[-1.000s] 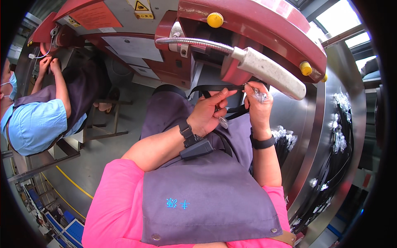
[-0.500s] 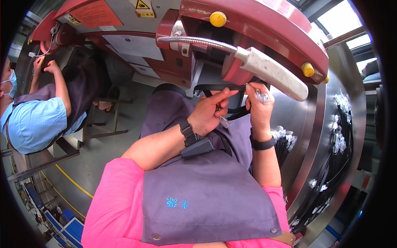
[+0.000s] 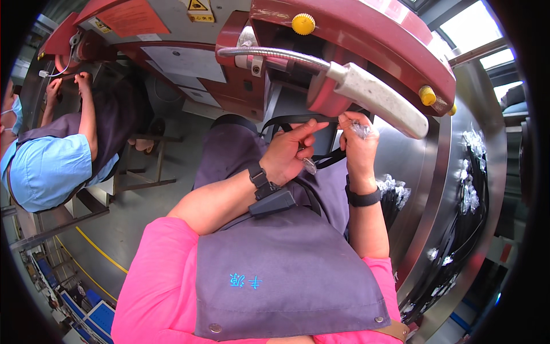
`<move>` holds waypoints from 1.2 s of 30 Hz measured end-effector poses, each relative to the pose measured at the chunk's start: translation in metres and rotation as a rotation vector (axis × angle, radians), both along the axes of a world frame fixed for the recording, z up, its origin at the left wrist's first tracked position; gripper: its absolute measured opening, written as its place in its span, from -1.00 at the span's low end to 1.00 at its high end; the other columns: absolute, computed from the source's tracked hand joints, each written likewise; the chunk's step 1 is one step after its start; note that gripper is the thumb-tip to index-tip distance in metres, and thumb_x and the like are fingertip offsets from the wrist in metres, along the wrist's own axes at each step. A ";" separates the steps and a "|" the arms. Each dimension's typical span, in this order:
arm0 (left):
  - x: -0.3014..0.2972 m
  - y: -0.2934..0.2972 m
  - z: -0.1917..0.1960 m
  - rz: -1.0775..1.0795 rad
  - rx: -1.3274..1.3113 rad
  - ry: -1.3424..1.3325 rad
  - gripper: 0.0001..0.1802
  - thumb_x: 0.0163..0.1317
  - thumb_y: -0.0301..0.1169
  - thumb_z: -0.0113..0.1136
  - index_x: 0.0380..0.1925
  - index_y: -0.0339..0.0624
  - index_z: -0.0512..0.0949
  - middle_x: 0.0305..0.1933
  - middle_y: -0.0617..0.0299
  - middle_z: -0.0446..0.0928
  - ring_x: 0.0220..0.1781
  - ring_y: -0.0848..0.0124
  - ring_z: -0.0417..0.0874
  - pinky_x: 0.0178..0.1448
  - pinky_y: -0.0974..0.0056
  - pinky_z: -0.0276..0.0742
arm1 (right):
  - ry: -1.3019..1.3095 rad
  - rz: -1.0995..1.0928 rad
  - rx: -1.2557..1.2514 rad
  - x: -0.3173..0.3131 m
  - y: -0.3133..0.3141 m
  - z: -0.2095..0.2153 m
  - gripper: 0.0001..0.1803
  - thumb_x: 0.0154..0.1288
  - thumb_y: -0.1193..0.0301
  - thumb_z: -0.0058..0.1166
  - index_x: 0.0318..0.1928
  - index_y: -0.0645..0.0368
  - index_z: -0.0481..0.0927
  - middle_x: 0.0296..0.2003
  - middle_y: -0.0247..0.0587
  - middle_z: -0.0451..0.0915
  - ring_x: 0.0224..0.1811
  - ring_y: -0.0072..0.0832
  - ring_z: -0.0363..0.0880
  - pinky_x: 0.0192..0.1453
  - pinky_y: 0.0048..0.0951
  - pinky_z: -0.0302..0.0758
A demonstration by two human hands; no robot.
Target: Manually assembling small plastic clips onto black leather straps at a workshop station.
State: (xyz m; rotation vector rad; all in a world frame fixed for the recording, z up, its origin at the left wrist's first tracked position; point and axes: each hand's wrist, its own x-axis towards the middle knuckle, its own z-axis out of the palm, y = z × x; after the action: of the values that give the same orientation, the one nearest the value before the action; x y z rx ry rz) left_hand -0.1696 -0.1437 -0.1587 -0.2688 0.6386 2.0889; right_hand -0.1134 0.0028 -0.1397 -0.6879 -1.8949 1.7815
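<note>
A thin black strap (image 3: 285,119), like a belt, is stretched between my hands below a reddish wheel (image 3: 327,97) on the machine. My left hand (image 3: 285,155) is closed around part of it, the index finger pointing along the strap to the right. Crumpled clear plastic (image 3: 310,165) pokes out beneath those fingers. Pinching the strap close under the wheel, my right hand (image 3: 361,155) also has a clear plastic-wrapped piece (image 3: 361,131) against it. A second run of black strap (image 3: 331,158) passes lower between the hands. Whether the strap touches the wheel, I cannot tell.
Overhead is the red machine housing (image 3: 355,28) with yellow knobs. A pale lamp (image 3: 381,100) on a bendy metal arm hangs just above my right hand. Black straps with plastic-wrapped ends (image 3: 471,195) lie on the metal surface at right. A co-worker (image 3: 51,166) sits at left.
The strap's left loop has shifted slightly left and down. My hands stay almost in place, both still holding it. The co-worker's hand at left has risen a little.
</note>
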 end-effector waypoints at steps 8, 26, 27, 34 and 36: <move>0.006 0.006 0.010 -0.040 0.022 0.042 -0.79 0.33 -0.31 0.15 -0.26 -0.27 0.55 -0.05 0.20 0.55 -0.49 0.71 0.23 -0.58 0.58 0.12 | 0.091 -0.002 -0.053 0.012 0.006 0.013 -0.88 0.25 0.51 0.18 -0.22 0.27 0.59 -0.51 -0.39 0.46 -0.67 -0.72 0.30 -0.62 -0.68 0.17; 0.002 -0.019 -0.004 -0.184 0.068 0.060 -0.87 0.40 -0.42 -0.01 -0.13 -0.12 0.49 -0.03 0.21 0.54 -0.49 0.68 0.21 -0.59 0.56 0.10 | -0.082 0.271 1.029 0.046 -0.004 0.037 -0.72 -0.03 0.57 0.32 -0.24 0.19 0.60 -0.49 -0.18 0.49 -0.50 -0.20 0.54 -0.43 -0.30 0.46; 0.002 -0.019 -0.003 -0.180 0.072 0.070 -0.86 0.39 -0.44 -0.02 -0.11 -0.11 0.48 0.01 0.20 0.53 -0.49 0.67 0.21 -0.58 0.56 0.11 | -0.069 0.262 1.010 0.047 -0.003 0.034 -0.73 -0.02 0.58 0.31 -0.24 0.20 0.60 -0.49 -0.17 0.49 -0.49 -0.19 0.54 -0.43 -0.30 0.46; 0.005 -0.022 0.003 -0.127 0.043 0.100 -0.84 0.36 -0.48 0.04 -0.09 -0.07 0.51 0.04 0.27 0.53 -0.53 0.70 0.18 -0.58 0.56 0.06 | 0.084 0.183 0.937 0.044 0.001 0.027 -0.76 0.01 0.63 0.27 -0.26 0.21 0.58 -0.48 -0.15 0.51 -0.47 -0.23 0.55 -0.41 -0.34 0.48; 0.006 -0.022 0.000 -0.141 0.045 0.118 -0.85 0.35 -0.48 0.04 -0.11 -0.06 0.51 0.03 0.26 0.54 -0.52 0.70 0.19 -0.58 0.56 0.06 | 0.105 0.168 0.940 0.045 0.000 0.025 -0.76 0.00 0.64 0.27 -0.27 0.22 0.58 -0.48 -0.15 0.51 -0.48 -0.24 0.55 -0.40 -0.35 0.48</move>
State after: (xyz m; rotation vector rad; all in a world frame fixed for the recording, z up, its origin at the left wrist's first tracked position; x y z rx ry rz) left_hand -0.1641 -0.1659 -0.1587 -0.0729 0.6604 1.9907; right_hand -0.0688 0.0032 -0.1144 -0.0849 -2.4222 0.7789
